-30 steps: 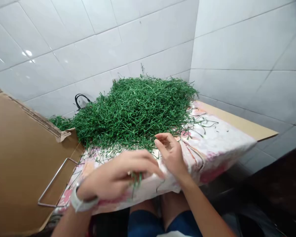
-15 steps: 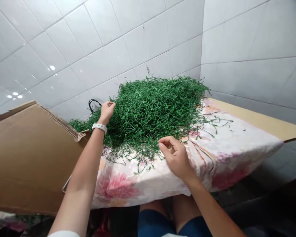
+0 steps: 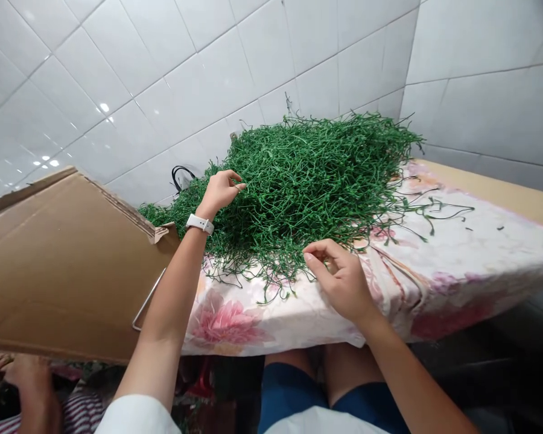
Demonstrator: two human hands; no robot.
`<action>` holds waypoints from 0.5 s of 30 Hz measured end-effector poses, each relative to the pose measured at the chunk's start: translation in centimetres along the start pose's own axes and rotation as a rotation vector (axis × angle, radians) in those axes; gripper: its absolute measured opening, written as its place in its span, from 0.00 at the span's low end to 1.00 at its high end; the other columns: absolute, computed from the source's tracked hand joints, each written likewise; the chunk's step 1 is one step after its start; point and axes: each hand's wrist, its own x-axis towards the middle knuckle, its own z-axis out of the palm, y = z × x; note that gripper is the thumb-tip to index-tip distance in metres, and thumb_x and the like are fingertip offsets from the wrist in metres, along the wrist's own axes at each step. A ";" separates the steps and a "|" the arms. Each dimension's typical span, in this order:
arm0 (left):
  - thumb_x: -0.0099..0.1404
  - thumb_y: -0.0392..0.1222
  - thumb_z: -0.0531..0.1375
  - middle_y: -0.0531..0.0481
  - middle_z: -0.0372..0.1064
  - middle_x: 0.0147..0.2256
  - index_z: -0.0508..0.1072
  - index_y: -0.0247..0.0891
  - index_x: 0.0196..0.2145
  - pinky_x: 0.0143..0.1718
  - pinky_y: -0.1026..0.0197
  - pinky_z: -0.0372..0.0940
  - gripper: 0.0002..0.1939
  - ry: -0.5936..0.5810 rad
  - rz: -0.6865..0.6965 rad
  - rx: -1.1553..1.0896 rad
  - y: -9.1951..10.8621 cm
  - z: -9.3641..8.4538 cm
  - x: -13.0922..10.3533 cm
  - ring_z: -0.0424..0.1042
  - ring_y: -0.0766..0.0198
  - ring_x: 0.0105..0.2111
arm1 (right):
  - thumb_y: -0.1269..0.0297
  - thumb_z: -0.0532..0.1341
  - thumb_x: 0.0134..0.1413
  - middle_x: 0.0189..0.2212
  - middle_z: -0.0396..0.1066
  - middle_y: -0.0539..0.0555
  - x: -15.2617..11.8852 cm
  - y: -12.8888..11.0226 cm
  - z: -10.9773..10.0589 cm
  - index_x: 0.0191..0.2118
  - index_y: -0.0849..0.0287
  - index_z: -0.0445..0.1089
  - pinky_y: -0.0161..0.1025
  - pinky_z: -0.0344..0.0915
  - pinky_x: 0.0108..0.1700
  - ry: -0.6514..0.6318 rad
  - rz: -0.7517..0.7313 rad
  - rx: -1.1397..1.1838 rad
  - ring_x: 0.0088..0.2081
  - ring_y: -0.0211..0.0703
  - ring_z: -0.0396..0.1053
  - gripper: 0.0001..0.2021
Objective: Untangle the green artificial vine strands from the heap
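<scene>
A large heap of thin green stems with small bud-like tips (image 3: 317, 175) lies tangled on the table. My left hand (image 3: 221, 190), with a white watch (image 3: 200, 223) on its wrist, is over the heap's left part. Its thumb and fingers are curled together; whatever is between them is too small to make out. At the heap's front edge, my right hand (image 3: 344, 280) is closed in a pinch, thumb against forefinger. Anything held in that pinch cannot be made out. Loose stems (image 3: 276, 289) hang near the front of the cloth, between my arms.
A floral tablecloth (image 3: 228, 322) covers the table, with stray stems at right. A big cardboard box (image 3: 63, 259) stands at left, a bent metal wire (image 3: 148, 301) by its edge. Tiled walls rise behind. Another person's hands (image 3: 27, 374) show at lower left.
My left hand has moved right, in over the heap. My right hand stays pinched by the heap's front edge. The view has shifted, and another person's hands now show more at lower left.
</scene>
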 end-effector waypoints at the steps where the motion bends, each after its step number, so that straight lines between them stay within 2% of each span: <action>1: 0.57 0.39 0.69 0.49 0.74 0.27 0.79 0.36 0.33 0.40 0.56 0.67 0.06 0.006 0.004 -0.012 0.1 0.1 0.0 0.72 0.59 0.31 | 0.62 0.62 0.63 0.30 0.72 0.50 0.0 0.0 0.0 0.38 0.57 0.73 0.36 0.65 0.38 -0.004 0.001 -0.001 0.33 0.38 0.69 0.05; 5: 0.58 0.34 0.64 0.49 0.75 0.27 0.77 0.36 0.33 0.29 0.61 0.66 0.03 0.075 -0.003 -0.093 0.0 -0.6 0.0 0.70 0.65 0.24 | 0.64 0.61 0.63 0.29 0.71 0.49 0.0 -0.2 -0.1 0.36 0.57 0.72 0.36 0.64 0.37 -0.009 -0.020 0.001 0.32 0.37 0.67 0.05; 9: 0.59 0.34 0.64 0.50 0.73 0.24 0.74 0.36 0.32 0.25 0.65 0.65 0.02 0.234 0.005 -0.186 0.4 -2.3 0.2 0.70 0.68 0.22 | 0.64 0.61 0.63 0.29 0.71 0.49 0.0 -0.5 -0.2 0.36 0.57 0.72 0.35 0.64 0.37 -0.017 -0.025 -0.012 0.32 0.37 0.68 0.05; 12: 0.57 0.29 0.65 0.53 0.72 0.23 0.72 0.38 0.29 0.26 0.65 0.67 0.07 0.409 0.055 -0.322 2.0 -4.1 0.3 0.71 0.70 0.22 | 0.64 0.60 0.63 0.29 0.72 0.49 0.0 -0.6 -0.2 0.36 0.57 0.72 0.35 0.65 0.38 -0.013 -0.026 -0.015 0.32 0.37 0.68 0.05; 15: 0.54 0.21 0.62 0.56 0.71 0.23 0.70 0.38 0.27 0.30 0.64 0.71 0.12 0.576 0.164 -0.382 5.1 -7.3 0.0 0.72 0.69 0.23 | 0.64 0.60 0.63 0.29 0.72 0.49 0.0 -0.8 -0.2 0.36 0.57 0.72 0.35 0.65 0.37 -0.012 -0.036 -0.009 0.32 0.37 0.69 0.05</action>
